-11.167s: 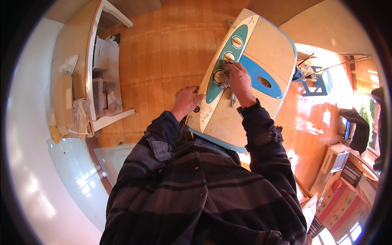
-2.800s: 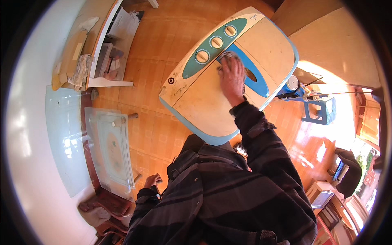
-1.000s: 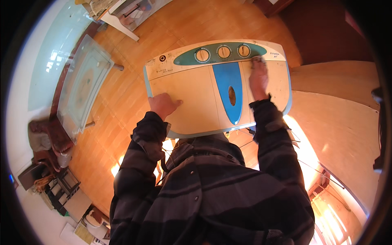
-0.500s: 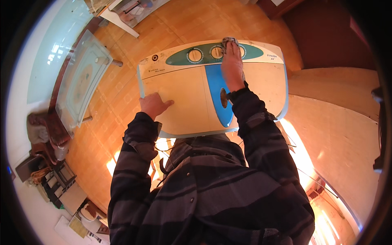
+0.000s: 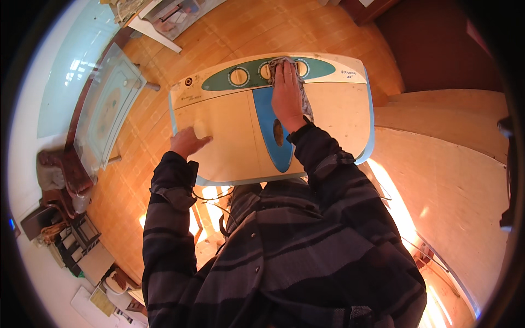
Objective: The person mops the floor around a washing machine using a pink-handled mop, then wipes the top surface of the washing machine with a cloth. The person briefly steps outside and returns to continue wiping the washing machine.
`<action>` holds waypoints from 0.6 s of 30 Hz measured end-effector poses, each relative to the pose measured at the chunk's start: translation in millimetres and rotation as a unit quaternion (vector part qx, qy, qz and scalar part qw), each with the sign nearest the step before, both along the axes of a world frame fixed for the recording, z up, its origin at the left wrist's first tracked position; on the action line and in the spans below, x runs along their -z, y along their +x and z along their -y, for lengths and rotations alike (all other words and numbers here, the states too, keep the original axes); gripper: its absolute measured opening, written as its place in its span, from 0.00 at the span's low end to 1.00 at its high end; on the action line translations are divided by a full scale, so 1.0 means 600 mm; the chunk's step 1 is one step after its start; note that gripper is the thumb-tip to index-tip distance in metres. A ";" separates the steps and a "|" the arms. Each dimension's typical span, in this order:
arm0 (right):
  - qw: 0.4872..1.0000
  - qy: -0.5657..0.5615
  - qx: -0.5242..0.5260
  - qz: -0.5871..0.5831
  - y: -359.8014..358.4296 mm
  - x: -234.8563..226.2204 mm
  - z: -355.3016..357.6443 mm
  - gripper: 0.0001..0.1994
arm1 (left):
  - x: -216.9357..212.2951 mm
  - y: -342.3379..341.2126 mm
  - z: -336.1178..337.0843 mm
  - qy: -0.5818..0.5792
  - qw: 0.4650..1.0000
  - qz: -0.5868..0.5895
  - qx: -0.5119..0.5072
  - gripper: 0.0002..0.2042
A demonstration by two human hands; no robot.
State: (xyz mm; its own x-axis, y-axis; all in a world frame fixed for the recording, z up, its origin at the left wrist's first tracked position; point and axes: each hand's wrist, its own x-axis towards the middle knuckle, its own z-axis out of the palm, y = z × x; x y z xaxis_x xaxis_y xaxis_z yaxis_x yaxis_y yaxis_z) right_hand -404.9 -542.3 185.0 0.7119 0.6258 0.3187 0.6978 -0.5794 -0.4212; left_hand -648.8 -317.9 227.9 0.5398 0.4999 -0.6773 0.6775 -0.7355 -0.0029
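A cream twin-tub washing machine (image 5: 219,131) stands in front of me, with a green oval control panel (image 5: 216,81) and a blue strip (image 5: 266,115) down its top. My right hand (image 5: 286,93) lies over a crumpled grey cloth (image 5: 306,104), pressing it onto the panel between the middle knob (image 5: 265,71) and the right knob (image 5: 302,68). Part of the cloth trails beside the wrist. At the machine's left edge rests my left hand (image 5: 187,142), thumb spread away from the fingers, holding no object.
A glass-topped table (image 5: 112,104) stands to the left on the tiled floor (image 5: 229,33). Beyond the machine is a white-edged table (image 5: 156,30) with things on it. A large tan surface (image 5: 437,164) spreads to the right; chairs (image 5: 82,235) are at lower left.
The washing machine has shifted left in view, and both hands with it. My right hand has drawn the cloth nearer, from the panel's far edge down onto the knobs.
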 end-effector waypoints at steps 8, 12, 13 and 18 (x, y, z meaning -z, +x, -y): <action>0.999 0.038 -0.011 0.003 0.041 -0.004 -0.009 0.27 | 0.007 -0.005 -0.005 -0.022 1.000 0.001 -0.019 0.42; 0.999 0.001 -0.036 -0.011 -0.011 -0.003 0.037 0.26 | 0.005 -0.005 -0.001 -0.003 1.000 0.012 -0.014 0.41; 0.998 -0.002 -0.046 -0.034 -0.020 -0.005 0.054 0.25 | 0.005 -0.005 0.000 0.000 1.000 0.011 -0.011 0.41; 0.995 0.061 -0.034 -0.073 0.016 -0.033 0.108 0.21 | 0.002 -0.002 0.000 -0.004 1.000 0.003 -0.013 0.41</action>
